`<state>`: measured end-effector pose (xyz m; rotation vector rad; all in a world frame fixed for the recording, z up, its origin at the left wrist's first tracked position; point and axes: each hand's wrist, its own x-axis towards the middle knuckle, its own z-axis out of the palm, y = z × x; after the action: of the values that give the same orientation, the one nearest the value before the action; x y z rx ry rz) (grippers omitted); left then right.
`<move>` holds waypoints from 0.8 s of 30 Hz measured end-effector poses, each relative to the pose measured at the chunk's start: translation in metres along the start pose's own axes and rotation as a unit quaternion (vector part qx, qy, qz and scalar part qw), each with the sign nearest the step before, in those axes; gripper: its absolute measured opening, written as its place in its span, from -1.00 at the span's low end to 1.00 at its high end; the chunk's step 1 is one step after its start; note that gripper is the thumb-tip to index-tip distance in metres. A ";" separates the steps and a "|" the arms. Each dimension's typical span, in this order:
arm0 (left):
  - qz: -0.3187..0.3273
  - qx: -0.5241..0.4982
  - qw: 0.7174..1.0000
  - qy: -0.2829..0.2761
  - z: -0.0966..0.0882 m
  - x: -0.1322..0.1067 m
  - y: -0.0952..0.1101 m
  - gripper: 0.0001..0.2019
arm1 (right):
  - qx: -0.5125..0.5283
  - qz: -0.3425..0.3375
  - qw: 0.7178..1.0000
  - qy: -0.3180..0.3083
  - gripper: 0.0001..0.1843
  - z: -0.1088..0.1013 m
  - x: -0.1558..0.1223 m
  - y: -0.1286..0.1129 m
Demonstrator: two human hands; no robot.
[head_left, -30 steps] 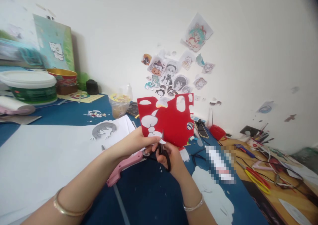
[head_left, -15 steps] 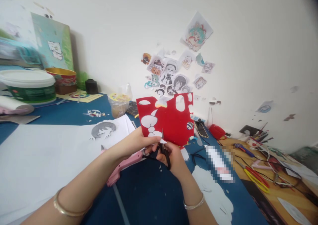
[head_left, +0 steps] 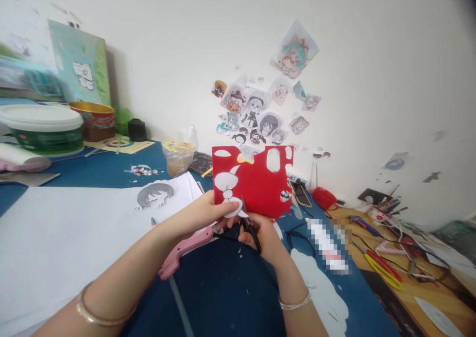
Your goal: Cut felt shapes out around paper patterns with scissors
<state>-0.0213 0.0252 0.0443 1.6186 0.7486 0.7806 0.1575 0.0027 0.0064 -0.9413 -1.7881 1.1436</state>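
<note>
My left hand [head_left: 219,209] is closed on the lower left part of a red sheet [head_left: 256,183], its thumb lying over a white bow shape [head_left: 226,182] on the sheet. Several holes are cut through the sheet near its upper and right edges. My right hand [head_left: 263,233] grips black-handled scissors [head_left: 254,234], whose blades meet the sheet's lower edge beside the bow. Some fingers of both hands are hidden behind the sheet and scissors. Below my left forearm lies a pink glue gun [head_left: 186,250].
White paper with a grey hair cutout [head_left: 154,196] lies left. Behind stand a lidded plastic cup [head_left: 178,158] and a green-and-white tub [head_left: 42,129]. At right are a white cutout [head_left: 323,292], a phone [head_left: 300,194] and pliers with red and yellow handles [head_left: 383,267].
The red sheet has shifted slightly right and tilted a little, its upper edge now lower. My right hand and the scissors have moved slightly right with it.
</note>
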 end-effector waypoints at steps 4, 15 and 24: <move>0.007 0.038 0.999 -0.013 -0.002 -0.003 0.003 -0.67 | -0.001 0.017 1.000 -0.023 -0.32 -0.006 -0.002 0.001; 0.000 0.101 0.994 -0.036 -0.007 -0.007 0.006 -0.61 | -0.063 0.061 0.995 -0.045 -0.21 -0.014 -0.008 -0.003; -0.006 0.121 0.991 -0.059 -0.013 -0.006 0.000 -0.61 | -0.114 0.034 0.991 -0.064 -0.24 -0.016 -0.009 -0.002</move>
<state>-0.0354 0.0278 0.0456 1.8577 0.7900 0.5966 0.1751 -0.0002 0.0104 -1.0895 -2.0363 1.0781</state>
